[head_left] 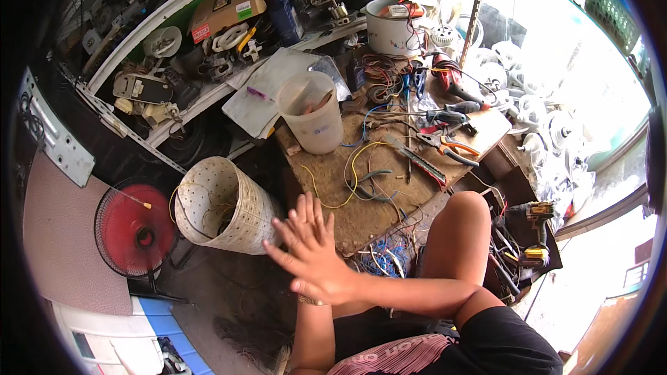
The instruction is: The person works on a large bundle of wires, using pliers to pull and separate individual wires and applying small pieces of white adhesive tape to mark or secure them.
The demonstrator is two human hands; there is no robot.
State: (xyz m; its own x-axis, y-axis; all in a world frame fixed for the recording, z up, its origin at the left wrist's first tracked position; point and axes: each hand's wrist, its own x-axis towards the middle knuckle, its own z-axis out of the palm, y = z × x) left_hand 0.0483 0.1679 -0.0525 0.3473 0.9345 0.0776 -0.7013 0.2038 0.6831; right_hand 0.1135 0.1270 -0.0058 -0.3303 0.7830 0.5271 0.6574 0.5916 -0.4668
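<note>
My right hand [316,264] lies across my left hand [310,214], its fingers stretched out and apart. Only the straight fingertips of the left hand show past it, and its palm is hidden. Neither hand appears to hold anything. Both are in front of the wooden work table [333,219], next to a white perforated bucket [260,201] with some wire inside. On the table, a yellow wire [356,167] curls near green-handled pliers [375,194] and a red-edged cutter knife [420,163]. A translucent plastic bucket [316,125] stands behind them.
Orange-handled pliers [451,148], screwdrivers and a red power tool [450,78] crowd the table's right side. A cordless drill [538,232] is in a box at right. Blue wire scraps [379,257] lie below the table edge. A red fan [139,229] stands left.
</note>
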